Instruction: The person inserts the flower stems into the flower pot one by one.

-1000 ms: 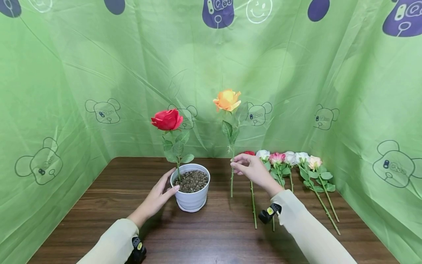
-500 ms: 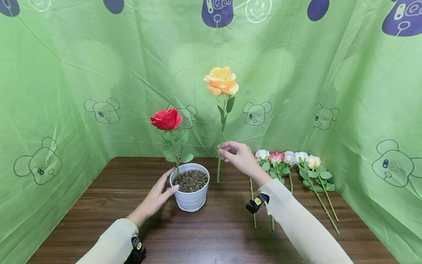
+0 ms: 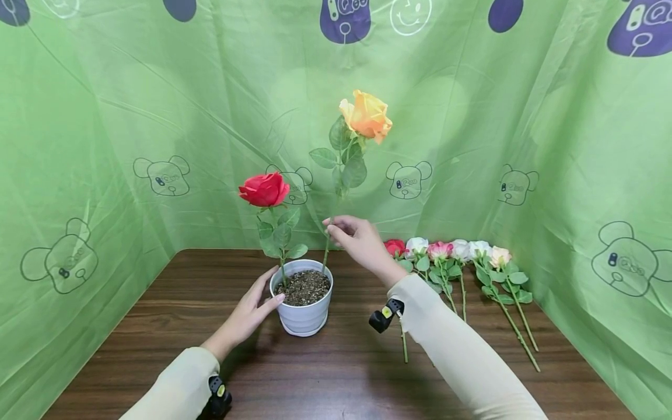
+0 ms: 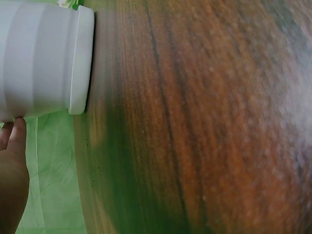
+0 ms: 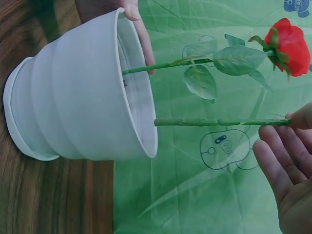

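A white flower pot [image 3: 304, 319] filled with dark soil stands on the table, a red artificial rose [image 3: 263, 189] upright in its left side. Against the pot's left side rests my left hand [image 3: 241, 321], thumb at the rim and fingers extended; its fingertips [image 4: 18, 127] touch the wall in the left wrist view. My right hand [image 3: 361, 245] pinches the stem of an orange-yellow rose [image 3: 367, 116] between thumb and fingers. That rose leans slightly right, its bare stem [image 5: 214, 122] pointing down with the lower end right at the pot's rim.
Several artificial roses lie on the wooden table [image 3: 336, 379] to the right: a red rose [image 3: 395, 247], a pink rose [image 3: 440, 251], a peach rose [image 3: 500, 257] and white ones. A green printed cloth [image 3: 210, 116] hangs behind and at both sides.
My right hand has carried the orange-yellow rose left and up, from beside the lying roses to the pot's right rim. The bloom has turned. My left hand and the pot stay put.
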`<state>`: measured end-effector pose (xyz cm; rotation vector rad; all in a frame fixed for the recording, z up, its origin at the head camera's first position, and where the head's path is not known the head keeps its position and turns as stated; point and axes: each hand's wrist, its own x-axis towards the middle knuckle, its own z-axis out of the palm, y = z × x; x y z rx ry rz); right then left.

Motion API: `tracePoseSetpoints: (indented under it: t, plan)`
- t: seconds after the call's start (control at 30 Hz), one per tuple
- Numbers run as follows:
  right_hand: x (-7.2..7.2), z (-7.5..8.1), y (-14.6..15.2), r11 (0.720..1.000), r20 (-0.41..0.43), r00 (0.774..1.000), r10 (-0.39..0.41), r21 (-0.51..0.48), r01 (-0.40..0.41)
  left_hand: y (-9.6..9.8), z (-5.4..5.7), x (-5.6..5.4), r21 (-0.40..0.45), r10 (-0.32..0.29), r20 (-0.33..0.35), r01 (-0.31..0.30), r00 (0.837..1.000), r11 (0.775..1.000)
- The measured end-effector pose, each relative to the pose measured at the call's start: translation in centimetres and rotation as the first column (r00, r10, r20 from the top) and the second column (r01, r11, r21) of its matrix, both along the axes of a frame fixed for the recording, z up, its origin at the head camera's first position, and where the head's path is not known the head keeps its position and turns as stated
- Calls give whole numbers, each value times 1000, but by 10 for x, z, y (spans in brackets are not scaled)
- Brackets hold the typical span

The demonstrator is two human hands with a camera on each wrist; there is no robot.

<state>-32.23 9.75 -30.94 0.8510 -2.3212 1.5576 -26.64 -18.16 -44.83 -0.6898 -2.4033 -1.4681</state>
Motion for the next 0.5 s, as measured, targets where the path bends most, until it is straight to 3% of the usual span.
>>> tracePoseSetpoints:
  t: [0.3,0.5]
  plan:
    - [-6,-7,-22,999,-2,1000,-5,38,5,0,1,0,-8,7,4,-7,1000,1000]
    - [-8,-15,-36,994,-62,997,-41,101,47,0,0,0,-7,5,5,-5,1000,1000]
